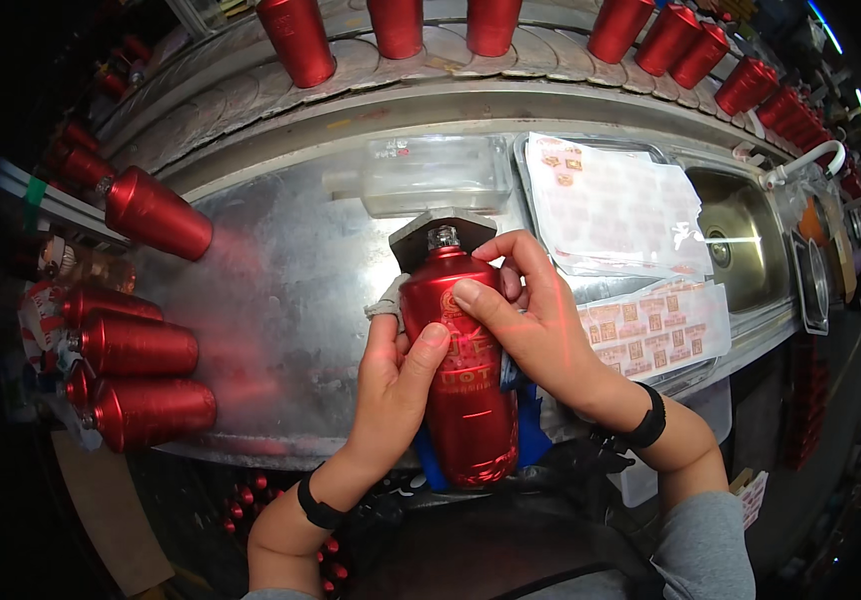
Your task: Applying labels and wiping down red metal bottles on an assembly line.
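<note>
1. Head view, centre: a metallic-red, shouldered bottle with gold print and a clear glass neck (pixel 463 405) is held between both hands at the near edge of a silver metal table (pixel 296 290), its neck pointing away from the person.
2. Left hand (pixel 383 385): its grip is closed about the bottle's left side, thumb across the front, fingers partly hidden behind.
3. Right hand (pixel 556 330): its grip presses the thumb to the upper front, with the fingers bent at the right shoulder.
4. Beyond the neck: a dark grey, angular plate (pixel 413 243); whether they touch cannot be told. Farther off is a clear, rectangular plastic box (pixel 436 178).
5. Right: white paper sheets with red and gold printed labels (pixel 616 215) lie near a steel sink basin (pixel 746 240).
6. Left: similar red bottles (pixel 156 412), necks toward the view's edge.
7. Far side: a grey, slatted conveyor (pixel 556 68) carries a row of red vessels (pixel 398 28).
</note>
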### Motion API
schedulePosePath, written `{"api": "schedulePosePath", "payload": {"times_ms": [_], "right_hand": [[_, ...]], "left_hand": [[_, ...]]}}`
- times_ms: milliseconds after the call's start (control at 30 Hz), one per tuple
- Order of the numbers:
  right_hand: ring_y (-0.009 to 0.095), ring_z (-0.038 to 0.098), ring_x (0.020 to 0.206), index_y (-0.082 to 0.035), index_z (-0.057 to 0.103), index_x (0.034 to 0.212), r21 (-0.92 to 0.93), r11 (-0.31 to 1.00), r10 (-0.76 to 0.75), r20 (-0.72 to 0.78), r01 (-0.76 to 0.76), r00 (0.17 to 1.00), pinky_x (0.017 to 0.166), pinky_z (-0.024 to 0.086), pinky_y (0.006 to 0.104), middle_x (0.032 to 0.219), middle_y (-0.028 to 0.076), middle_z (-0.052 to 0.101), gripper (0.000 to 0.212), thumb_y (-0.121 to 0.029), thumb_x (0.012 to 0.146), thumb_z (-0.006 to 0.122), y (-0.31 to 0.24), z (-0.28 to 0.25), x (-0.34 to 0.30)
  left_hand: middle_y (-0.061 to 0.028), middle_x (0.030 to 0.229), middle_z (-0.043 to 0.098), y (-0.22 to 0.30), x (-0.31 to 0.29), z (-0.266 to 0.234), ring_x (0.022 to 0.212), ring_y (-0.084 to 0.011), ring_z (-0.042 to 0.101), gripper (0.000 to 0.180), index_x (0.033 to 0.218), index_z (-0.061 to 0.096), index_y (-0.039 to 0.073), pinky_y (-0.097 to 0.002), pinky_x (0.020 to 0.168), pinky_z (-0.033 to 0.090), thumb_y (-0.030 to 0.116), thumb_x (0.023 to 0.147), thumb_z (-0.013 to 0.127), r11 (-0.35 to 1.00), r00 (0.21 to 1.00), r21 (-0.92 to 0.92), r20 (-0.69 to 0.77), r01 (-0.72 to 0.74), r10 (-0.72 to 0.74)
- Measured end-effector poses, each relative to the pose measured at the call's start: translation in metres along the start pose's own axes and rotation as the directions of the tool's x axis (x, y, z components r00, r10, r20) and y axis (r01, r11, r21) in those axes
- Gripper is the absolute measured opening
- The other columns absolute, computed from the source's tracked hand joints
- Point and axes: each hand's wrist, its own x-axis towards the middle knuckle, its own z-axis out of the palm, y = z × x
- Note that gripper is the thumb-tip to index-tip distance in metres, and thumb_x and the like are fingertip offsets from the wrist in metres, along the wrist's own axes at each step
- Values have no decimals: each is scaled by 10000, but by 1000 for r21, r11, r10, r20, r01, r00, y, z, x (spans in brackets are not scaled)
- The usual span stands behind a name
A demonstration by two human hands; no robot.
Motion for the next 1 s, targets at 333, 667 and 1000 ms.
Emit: {"api": "schedulePosePath", "payload": {"times_ms": [333, 667, 1000], "right_hand": [[55, 458, 724, -23, 547, 1157, 194, 980, 31, 89, -48, 996, 623, 412, 231, 812, -7, 500, 360, -210, 902, 720, 1, -7, -8], [49, 422, 720, -28, 571, 1112, 168, 986, -9, 64, -2, 998, 628, 377, 213, 777, -33, 454, 345, -240, 897, 737, 11, -7, 0], [40, 367, 709, -35, 585, 1074, 290, 953, 58, 97, -84, 994, 621, 351, 204, 757, -57, 403, 313, -213, 869, 741, 10, -7, 2]], "left_hand": [[-180, 1305, 541, 14, 11, 4, 1160, -189, 574, 709, 1509, 249, -22, -318, 970, 485, 226, 970, 636, 992, 1000, 123, -24, -14, 17], [-178, 1336, 524, 16, 18, 2, 1191, -191, 556, 684, 1490, 295, -37, -325, 990, 472, 221, 964, 647, 990, 998, 126, -32, -57, 61], [-147, 1300, 559, 13, 25, 6, 1138, -178, 583, 566, 1391, 417, -24, -317, 954, 493, 225, 955, 677, 979, 993, 183, -51, -91, 102]]}}
